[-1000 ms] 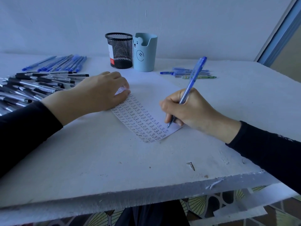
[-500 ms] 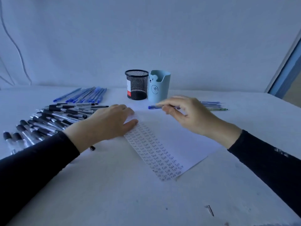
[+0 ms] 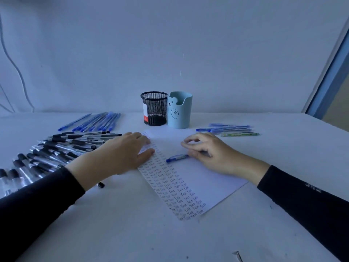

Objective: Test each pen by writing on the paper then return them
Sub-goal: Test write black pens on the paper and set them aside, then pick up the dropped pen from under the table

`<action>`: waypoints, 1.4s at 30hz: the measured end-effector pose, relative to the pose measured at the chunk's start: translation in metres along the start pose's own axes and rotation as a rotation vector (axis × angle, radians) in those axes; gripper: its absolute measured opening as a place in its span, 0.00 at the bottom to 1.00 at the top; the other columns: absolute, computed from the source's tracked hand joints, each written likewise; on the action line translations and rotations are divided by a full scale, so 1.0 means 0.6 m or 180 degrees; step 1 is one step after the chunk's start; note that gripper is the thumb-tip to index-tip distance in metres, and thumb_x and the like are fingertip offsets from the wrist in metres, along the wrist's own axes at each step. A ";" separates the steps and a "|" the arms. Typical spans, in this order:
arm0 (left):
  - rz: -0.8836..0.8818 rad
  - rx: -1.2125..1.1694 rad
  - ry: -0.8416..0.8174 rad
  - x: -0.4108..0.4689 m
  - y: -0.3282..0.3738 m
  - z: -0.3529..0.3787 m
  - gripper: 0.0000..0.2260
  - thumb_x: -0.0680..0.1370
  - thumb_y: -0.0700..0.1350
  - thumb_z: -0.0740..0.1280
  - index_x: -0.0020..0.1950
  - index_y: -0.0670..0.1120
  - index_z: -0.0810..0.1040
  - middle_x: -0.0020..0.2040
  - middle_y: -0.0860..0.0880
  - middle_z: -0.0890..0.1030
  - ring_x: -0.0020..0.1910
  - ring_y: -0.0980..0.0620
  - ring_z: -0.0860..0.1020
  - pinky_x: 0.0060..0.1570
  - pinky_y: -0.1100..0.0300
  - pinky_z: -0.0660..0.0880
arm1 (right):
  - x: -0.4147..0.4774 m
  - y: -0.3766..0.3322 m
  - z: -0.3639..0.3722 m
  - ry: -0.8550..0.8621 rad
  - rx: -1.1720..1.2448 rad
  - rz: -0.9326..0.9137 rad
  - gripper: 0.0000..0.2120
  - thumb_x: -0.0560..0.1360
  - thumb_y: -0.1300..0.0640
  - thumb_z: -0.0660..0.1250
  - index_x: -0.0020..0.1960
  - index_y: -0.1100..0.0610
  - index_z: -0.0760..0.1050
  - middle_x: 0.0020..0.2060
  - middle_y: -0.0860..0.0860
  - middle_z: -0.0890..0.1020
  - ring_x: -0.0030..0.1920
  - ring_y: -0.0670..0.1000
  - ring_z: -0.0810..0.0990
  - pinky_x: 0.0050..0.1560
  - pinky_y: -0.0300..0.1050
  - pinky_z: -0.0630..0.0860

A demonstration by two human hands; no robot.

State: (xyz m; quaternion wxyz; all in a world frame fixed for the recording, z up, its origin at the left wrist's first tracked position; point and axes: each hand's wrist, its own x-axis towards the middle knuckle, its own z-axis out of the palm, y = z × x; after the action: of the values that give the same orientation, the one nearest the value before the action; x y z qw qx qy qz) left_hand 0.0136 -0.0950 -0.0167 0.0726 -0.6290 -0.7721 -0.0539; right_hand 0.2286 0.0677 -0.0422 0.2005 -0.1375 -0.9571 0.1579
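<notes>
Blue pen [image 3: 177, 157], one end under right hand [image 3: 209, 154]

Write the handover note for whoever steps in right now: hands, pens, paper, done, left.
Left hand: flat on the paper, pinning its left edge.
Right hand: fingers loosely curled over the rear end of the blue pen, which lies on the paper; grip unclear.
Pens: black-grip pile at left, blue row behind it, small group at right.
Done: columns of "Test" fill the sheet's left part.
Left: return this pen, then probably test more; which piles are tested is not shown.
</notes>
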 end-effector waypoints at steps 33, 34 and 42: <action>-0.1491 -0.1087 0.1480 0.038 -0.172 -0.024 0.07 0.75 0.38 0.68 0.39 0.38 0.81 0.38 0.43 0.82 0.40 0.43 0.79 0.42 0.53 0.76 | -0.003 0.002 -0.029 0.0539 -0.0597 -0.0357 0.21 0.78 0.70 0.60 0.66 0.53 0.74 0.48 0.43 0.69 0.48 0.47 0.72 0.48 0.42 0.70; -0.1581 -0.0993 0.1417 0.038 -0.183 -0.019 0.08 0.74 0.37 0.67 0.34 0.39 0.79 0.35 0.43 0.80 0.36 0.43 0.76 0.39 0.53 0.74 | -0.002 0.002 -0.028 0.0643 -0.0619 -0.0456 0.18 0.78 0.70 0.62 0.64 0.56 0.76 0.48 0.43 0.70 0.46 0.45 0.72 0.47 0.39 0.69; -0.1802 -0.0654 0.1118 0.043 -0.217 -0.002 0.25 0.72 0.34 0.69 0.20 0.47 0.61 0.22 0.44 0.72 0.25 0.44 0.71 0.29 0.58 0.68 | 0.003 -0.014 -0.040 0.1481 -0.1323 -0.0953 0.10 0.77 0.47 0.64 0.47 0.52 0.80 0.36 0.44 0.74 0.37 0.50 0.73 0.44 0.46 0.66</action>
State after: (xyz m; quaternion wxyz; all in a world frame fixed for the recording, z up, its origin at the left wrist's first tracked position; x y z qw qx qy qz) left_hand -0.1191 -0.0967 -0.0101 0.1228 -0.3751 -0.8822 -0.2568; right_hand 0.2355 0.0670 -0.0175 0.4020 -0.0657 -0.9070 -0.1072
